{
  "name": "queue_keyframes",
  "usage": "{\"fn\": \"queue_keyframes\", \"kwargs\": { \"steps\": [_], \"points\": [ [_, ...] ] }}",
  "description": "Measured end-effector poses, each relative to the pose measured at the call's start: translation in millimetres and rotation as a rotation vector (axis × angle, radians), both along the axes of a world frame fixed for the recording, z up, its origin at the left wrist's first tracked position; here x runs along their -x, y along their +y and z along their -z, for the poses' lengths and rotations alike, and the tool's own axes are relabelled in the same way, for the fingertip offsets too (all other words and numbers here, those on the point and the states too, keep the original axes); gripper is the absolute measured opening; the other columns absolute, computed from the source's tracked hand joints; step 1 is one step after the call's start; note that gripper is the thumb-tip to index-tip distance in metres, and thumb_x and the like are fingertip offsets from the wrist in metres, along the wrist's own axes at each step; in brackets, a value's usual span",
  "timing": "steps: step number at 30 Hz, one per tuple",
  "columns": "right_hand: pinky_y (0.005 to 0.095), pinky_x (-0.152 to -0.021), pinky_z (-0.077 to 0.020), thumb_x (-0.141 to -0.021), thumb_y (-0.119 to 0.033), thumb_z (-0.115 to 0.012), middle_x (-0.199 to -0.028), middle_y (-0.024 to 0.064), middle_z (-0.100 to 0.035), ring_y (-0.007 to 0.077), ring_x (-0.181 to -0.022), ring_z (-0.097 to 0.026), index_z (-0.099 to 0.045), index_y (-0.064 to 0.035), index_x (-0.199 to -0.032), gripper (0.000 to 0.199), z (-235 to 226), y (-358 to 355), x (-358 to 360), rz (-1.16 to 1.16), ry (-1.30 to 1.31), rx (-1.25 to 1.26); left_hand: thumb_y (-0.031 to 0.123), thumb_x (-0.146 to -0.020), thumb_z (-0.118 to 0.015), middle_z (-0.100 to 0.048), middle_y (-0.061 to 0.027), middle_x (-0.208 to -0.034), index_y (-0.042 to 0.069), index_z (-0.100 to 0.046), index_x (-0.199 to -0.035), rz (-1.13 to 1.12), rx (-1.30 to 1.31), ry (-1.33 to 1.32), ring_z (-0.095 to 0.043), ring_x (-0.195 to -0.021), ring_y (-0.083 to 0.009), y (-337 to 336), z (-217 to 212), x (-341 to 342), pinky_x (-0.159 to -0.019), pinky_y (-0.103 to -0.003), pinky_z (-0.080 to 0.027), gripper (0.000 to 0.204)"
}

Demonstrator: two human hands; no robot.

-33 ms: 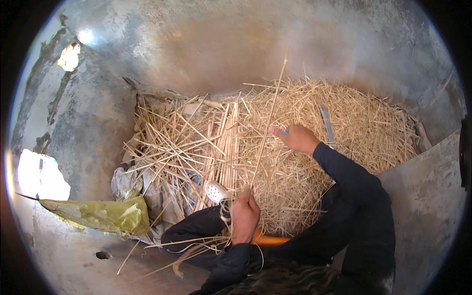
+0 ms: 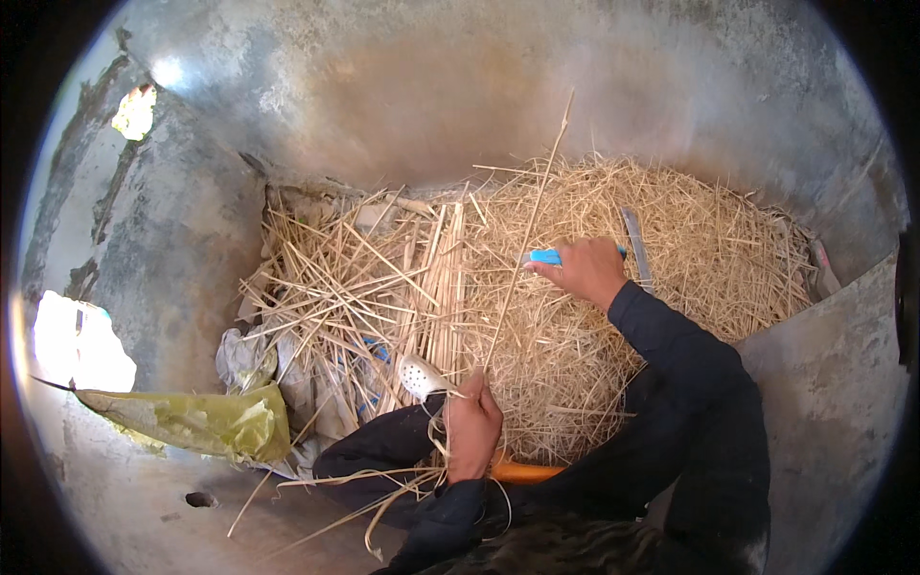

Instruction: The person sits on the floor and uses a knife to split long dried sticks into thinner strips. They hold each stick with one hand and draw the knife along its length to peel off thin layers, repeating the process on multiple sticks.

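At the near-left corner of the straw (image 2: 733, 259), I list left hand (image 2: 473, 431) pinching stick (image 2: 538, 196); right hand (image 2: 591, 273), clamped on knife (image 2: 546, 257), might slip if stick flexes.

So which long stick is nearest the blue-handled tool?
The long stick slanting up from the left hand and overlapping the back wall in view; the loose sticks lie unheld in the heap on the left.

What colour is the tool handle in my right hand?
The handle is bright blue, head view.

Stalk (image 2: 508, 302) over straw pile (image 2: 728, 230); stick bundle (image 2: 440, 283) left of pile; flat strip (image 2: 632, 233) on pile; shoe (image 2: 419, 376) before bundle.
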State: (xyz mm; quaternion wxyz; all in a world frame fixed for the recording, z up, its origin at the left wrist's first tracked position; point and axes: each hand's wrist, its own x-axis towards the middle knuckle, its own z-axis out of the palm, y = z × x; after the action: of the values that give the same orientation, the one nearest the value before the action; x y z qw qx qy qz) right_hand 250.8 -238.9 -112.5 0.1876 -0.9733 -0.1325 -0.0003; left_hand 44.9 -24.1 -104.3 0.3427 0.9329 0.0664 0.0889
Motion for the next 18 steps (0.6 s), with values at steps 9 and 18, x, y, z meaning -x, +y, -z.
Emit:
{"fn": "queue_keyframes", "kwargs": {
  "steps": [9, 18],
  "points": [
    [0.0349, -0.038, -0.0383, -0.086, -0.077, -0.033, -0.041, 0.0055, -0.045, 0.0182, -0.033, -0.045, -0.056, -0.0078, -0.064, 0.077, 34.9, -25.2, -23.0, -0.003, -0.323, 0.026, 0.0, -0.083, -0.06, -0.052, -0.0141, -0.07, 0.005, -0.059, -0.109, 0.184, 0.063, -0.174, -0.055, -0.057, -0.0284, 4.8, -4.6, 22.0, -0.055, -0.039, -0.044, 0.027],
    [0.0357, -0.038, -0.0342, -0.092, -0.069, -0.037, -0.041, 0.0019, -0.03, 0.016, -0.036, -0.032, -0.041, -0.009, -0.05, 0.073, 13.2, -16.2, -22.5, 0.006, 0.495, -0.656, -0.001, -0.085, -0.056, -0.055, -0.0214, -0.072, 0.001, -0.062, -0.108, 0.131, -0.059, -0.243, -0.058, -0.065, -0.0401, 14.6, 4.5, 17.9, -0.057, -0.044, -0.046, 0.024]
  ]
}}
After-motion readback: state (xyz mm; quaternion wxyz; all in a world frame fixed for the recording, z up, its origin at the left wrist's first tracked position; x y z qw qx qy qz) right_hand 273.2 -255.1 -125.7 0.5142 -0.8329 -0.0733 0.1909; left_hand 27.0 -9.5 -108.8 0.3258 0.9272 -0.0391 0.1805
